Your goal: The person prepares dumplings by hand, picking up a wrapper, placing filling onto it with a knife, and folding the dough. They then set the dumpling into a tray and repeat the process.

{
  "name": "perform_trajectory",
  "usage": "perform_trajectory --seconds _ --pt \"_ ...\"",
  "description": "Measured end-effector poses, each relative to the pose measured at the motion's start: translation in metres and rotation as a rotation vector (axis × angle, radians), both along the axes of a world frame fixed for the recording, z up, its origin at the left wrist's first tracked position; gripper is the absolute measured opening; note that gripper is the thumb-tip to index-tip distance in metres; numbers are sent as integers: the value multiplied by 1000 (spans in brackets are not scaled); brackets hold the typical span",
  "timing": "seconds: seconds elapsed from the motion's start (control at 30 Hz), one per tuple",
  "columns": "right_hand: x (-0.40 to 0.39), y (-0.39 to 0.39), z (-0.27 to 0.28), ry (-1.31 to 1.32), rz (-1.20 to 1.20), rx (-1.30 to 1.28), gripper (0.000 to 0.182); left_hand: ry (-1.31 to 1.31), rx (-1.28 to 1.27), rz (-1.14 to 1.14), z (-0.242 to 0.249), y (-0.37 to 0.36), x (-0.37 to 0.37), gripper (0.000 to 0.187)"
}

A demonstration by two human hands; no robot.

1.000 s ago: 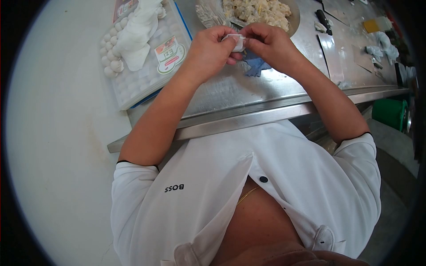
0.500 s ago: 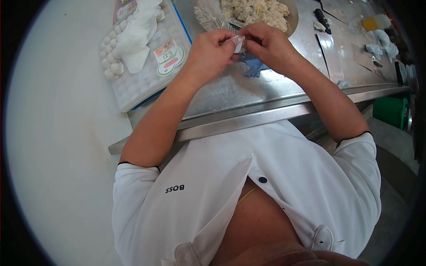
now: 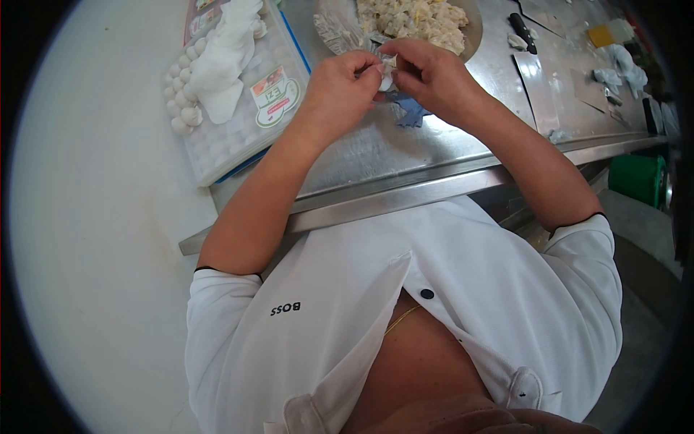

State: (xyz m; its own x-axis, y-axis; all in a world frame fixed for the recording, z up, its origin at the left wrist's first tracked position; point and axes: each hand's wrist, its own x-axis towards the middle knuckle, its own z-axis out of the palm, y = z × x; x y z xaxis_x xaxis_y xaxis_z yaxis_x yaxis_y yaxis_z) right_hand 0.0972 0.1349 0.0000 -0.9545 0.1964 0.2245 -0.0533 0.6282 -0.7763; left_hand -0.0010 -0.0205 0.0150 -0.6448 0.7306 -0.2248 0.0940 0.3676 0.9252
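My left hand and my right hand meet over the steel table, their fingertips closed around a small white dumpling. Fingers cover part of it. Just beyond them stands a metal bowl holding a pale, chunky filling, with grey, crinkled material at its left side. A crumpled blue piece lies on the table under my hands. To the left, several round white dumplings sit on a lidded plastic box, beside a heap of thin white wrappers.
A black-handled tool and a flat metal blade or plate lie to the right. Beyond are a container of yellow liquid and crumpled white cloth or plastic. The table's steel edge runs before my body. A green bucket stands below right.
My right fingers have shifted slightly and spread a little around the white dumpling. Both hands stay in nearly the same place; the view has shifted slightly.
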Motion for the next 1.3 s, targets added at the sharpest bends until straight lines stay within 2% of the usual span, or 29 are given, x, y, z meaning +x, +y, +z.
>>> perform_trajectory --seconds 0.07,0.13,0.17,0.23,0.33,0.37,0.43,0.57,0.63,0.77,0.83,0.9,0.93,0.97,1.03,1.13,1.3 --pt "-1 1 -1 -31 -6 -19 18 1 4 -17 -1 -1 -2 25" --pt "-4 6 -10 56 23 33 20 4 8 -35 -2 -1 -3 25" --pt "-5 8 -10 57 20 34 20 -75 92 32 -1 -1 -4 25" --pt "-7 10 -4 -122 -83 -216 20 -153 177 98 1 0 -6 24" --pt "-8 14 -4 -238 -91 -293 20 -160 251 44 -1 -2 -10 26" --pt "-8 14 -7 -237 -95 -292 20 -112 213 27 -4 -2 -10 27" --pt "-8 13 -15 59 22 -87 20 -63 175 9 -4 -2 -8 29" --pt "-3 7 -4 43 -24 -22 19 -30 95 -29 1 -3 -7 30" --pt "-3 8 3 -194 -22 -217 16 -40 90 -23 -2 -3 -9 29" --pt "-6 10 -4 -171 14 -110 17 -15 115 -46 -7 -3 -11 28" --pt "-8 10 -14 35 -40 -124 20 -16 113 -34 -7 -2 -9 27" --pt "-7 9 -12 17 -46 -139 20 -94 280 101 -7 1 -5 27" --pt "-6 9 -11 -2 -53 -155 20 -95 279 101 -6 0 -6 27" --pt "-6 9 -9 -2 -53 -155 20 -79 233 61 -5 -1 -7 26" --pt "-3 8 -6 50 9 67 20 -63 186 21 -4 -2 -7 26" --pt "-2 0 1 -60 -88 -33 21 -13 105 3 -5 -2 -6 25" --pt "-4 4 -7 32 -34 12 20 139 54 -61 -14 -3 -12 24"
